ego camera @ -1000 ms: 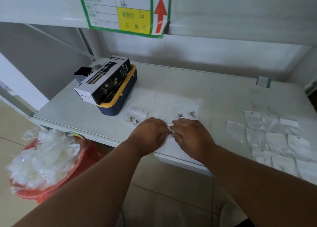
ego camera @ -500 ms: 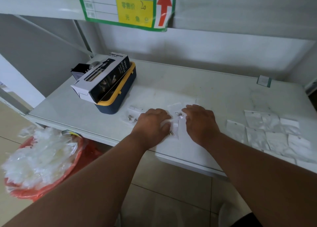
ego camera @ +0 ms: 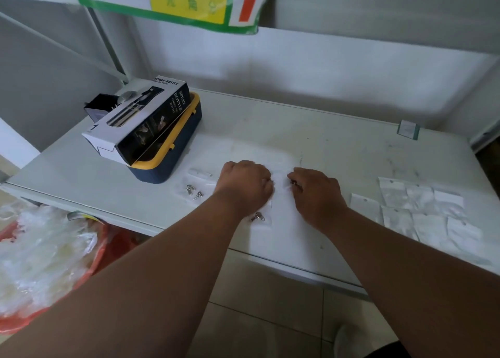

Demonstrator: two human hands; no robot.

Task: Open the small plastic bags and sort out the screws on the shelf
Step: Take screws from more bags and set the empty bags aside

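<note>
Down near the front edge of the shelf (ego camera: 338, 152) we see a small plastic bag (ego camera: 263, 217) lying flat, touching our left wrist, with a dark metal screw (ego camera: 256, 217) inside it, tilted with one end toward the front left. Just beyond, our left hand (ego camera: 244, 185) and right hand (ego camera: 316, 195) rest knuckles-up on the white surface, a narrow gap between them. Both have fingers curled under; something small and metallic glints at each hand's fingertips, but we cannot tell what they pinch or whether they truly grip it. Left of our left hand, a few loose silvery screws (ego camera: 193, 191) lie on another clear bag, their long axes slanting toward the back right. To the right, near that front edge, a cluster of flat bags (ego camera: 422, 211) overlaps. Farther back left, a spray bottle box (ego camera: 140, 122) lies across a blue and yellow case (ego camera: 176, 152). Bare shelf stretches behind our hands to the back wall.
</note>
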